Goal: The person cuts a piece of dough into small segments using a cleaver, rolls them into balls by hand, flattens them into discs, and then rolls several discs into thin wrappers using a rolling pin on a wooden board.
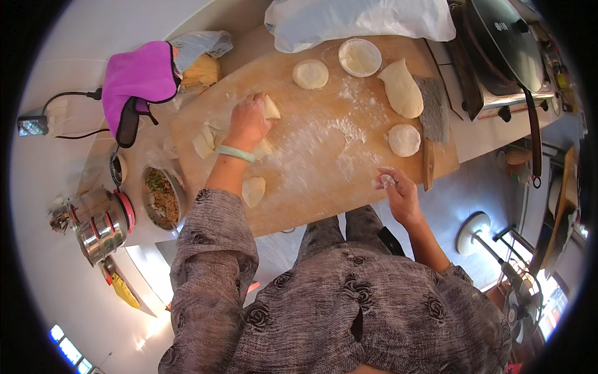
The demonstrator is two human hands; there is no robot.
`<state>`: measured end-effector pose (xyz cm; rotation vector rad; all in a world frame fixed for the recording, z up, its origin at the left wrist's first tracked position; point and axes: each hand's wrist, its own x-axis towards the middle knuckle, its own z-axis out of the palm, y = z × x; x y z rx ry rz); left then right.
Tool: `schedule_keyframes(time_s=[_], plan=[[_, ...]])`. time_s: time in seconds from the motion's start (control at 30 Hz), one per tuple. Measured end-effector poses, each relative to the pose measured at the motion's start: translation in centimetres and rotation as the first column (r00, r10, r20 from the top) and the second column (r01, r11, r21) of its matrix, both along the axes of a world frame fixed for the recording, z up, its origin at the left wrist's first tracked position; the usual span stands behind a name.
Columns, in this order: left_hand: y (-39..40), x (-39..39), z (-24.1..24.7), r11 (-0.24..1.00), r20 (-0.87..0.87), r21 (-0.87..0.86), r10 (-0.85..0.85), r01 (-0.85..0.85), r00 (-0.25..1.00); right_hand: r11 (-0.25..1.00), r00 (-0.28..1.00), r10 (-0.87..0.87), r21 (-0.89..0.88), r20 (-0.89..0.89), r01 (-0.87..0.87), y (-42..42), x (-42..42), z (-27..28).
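Observation:
My left hand (250,120), a pale green bangle at its wrist, is closed around a piece of dough (271,108) over the left part of the floured wooden board (299,205). Other dough pieces (203,141) lie beside and below it. My right hand (398,190) is over the board's near edge with floury, curled fingers; nothing can be made out in it. Beyond it are a round dough piece (404,140), a long flat dough piece (402,91) and a cleaver (433,110). Farther back, another dough round (310,74) sits near a white bowl of flour (359,57).
A metal bowl of filling (162,198) and a steel pot (100,226) stand at the left. Behind them lies a purple cloth item (138,75). A gas stove (486,100) with a lidded pan (509,42) is at the right, and a plastic bag (359,21) at the back.

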<state>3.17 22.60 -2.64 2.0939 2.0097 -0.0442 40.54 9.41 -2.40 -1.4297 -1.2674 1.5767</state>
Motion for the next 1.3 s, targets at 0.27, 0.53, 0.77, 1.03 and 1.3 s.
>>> schedule_keyframes(time_s=[0.27, 0.53, 0.77, 1.03, 1.3], plan=[[-1.7, 7.0, 2.5, 0.900, 0.679, -0.188, 0.408, -0.392, 0.610, 0.999, 1.000, 0.005, -0.042, 0.019, -0.004, -0.7, -1.1, 0.1], [-10.4, 11.2, -5.1, 0.828, 0.757, 0.180, 0.228, -0.531, 0.612, 0.997, 0.998, 0.057, -0.054, -0.015, -0.058, -1.5, -3.8, -1.4], [-10.7, 10.2, -2.9, 0.885, 0.933, 0.047, 0.126, -0.464, 0.336, 0.969, 0.987, 0.052, 0.246, -0.155, -0.012, 0.9, -10.1, -4.0], [-8.8, 10.4, -3.8, 0.891, 0.954, -0.290, 0.237, -0.350, -0.186, 0.916, 0.976, 0.114, 0.401, -0.185, -0.031, 6.7, -18.0, -4.9], [-7.7, 10.4, -4.4, 0.804, 0.942, -0.335, 0.278, -0.492, -0.189, 0.910, 0.966, 0.193, 0.399, -0.170, -0.112, 4.4, -16.8, -4.7]])
